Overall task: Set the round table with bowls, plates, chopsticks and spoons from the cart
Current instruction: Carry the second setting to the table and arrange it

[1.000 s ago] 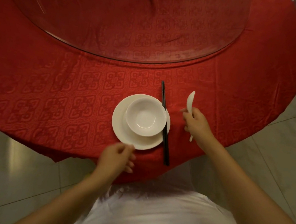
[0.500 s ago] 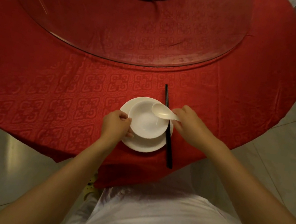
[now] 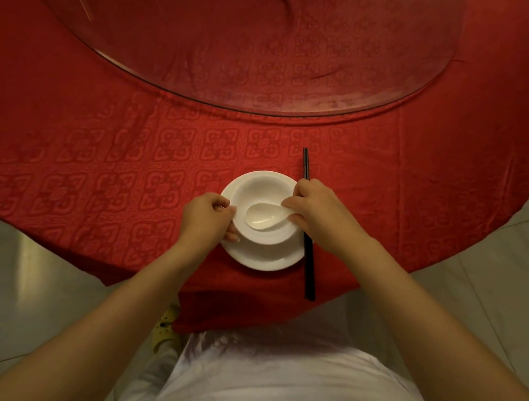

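Spoon [image 3: 265, 216] | right hand [image 3: 319, 214] pinching its handle, scoop lying in bowl [image 3: 260, 187] | left hand [image 3: 208, 215] gripping bowl rim (lower centre) | risk: released handle sliding, knocking chopsticks [image 3: 309, 273] askew

One bowl [image 3: 265, 189], one plate [image 3: 260, 259], one spoon [image 3: 262, 216], one pair of chopsticks [image 3: 310, 267] and one glass turntable [image 3: 246, 41]

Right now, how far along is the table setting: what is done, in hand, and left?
Done: the white round plate lies on the red-clothed table, the white bowl on it, the black chopsticks at its right. In hand: the right hand pinches the white ceramic spoon, scoop inside the bowl; the left hand grips the bowl's rim. Left: release the spoon; only this setting shows, so other places probably remain.
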Demonstrator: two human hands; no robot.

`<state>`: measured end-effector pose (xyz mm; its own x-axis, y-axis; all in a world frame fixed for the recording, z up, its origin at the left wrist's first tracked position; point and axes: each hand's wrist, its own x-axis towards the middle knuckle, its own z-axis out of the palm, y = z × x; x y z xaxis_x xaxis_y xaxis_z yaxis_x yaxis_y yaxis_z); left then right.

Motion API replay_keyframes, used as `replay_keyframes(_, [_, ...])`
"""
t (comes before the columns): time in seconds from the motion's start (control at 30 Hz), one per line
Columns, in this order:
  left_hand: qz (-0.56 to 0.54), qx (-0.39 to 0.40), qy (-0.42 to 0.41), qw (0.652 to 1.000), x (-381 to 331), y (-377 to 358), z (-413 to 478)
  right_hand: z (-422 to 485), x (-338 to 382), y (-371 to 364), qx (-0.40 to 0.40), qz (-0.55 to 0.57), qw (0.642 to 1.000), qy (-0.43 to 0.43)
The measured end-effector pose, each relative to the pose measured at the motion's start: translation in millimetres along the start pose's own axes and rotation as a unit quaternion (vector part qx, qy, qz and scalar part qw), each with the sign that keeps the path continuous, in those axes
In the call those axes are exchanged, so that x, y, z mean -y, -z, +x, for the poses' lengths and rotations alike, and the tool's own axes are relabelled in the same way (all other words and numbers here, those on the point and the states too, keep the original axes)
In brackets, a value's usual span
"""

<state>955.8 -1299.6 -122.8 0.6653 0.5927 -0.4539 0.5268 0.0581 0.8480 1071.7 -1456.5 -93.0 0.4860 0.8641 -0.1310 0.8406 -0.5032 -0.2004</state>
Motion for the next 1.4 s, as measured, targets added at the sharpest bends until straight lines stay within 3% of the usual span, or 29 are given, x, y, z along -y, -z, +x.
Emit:
replay_keyframes(0.5, [-0.006,0.007,-0.022,1.0,1,2,-3,0,3,-8,-0.05,0.001,0.998,-0.023])
replay_keyframes(0.63, [0.023,-0.028,-0.041,0.999,5,9,-2,-8,2,-6,-0.124,0.031,0.991,-0.026])
replay_keyframes(0.77, [0.056,-0.067,-0.048,0.995,12,19,4,-34,-9,3,-0.245,0.14,0.94,-0.194])
replay_keyframes(0.87, [0.077,-0.067,-0.038,0.994,17,20,6,-55,-12,-9,-0.157,0.152,0.931,-0.292])
replay_keyframes(1.0, [0.089,-0.064,-0.025,0.994,21,17,8,-66,3,-27,-0.044,0.165,0.933,-0.316])
replay_keyframes(1.4, [0.092,-0.059,-0.019,0.994,20,16,6,-55,17,-26,-0.014,0.151,0.941,-0.302])
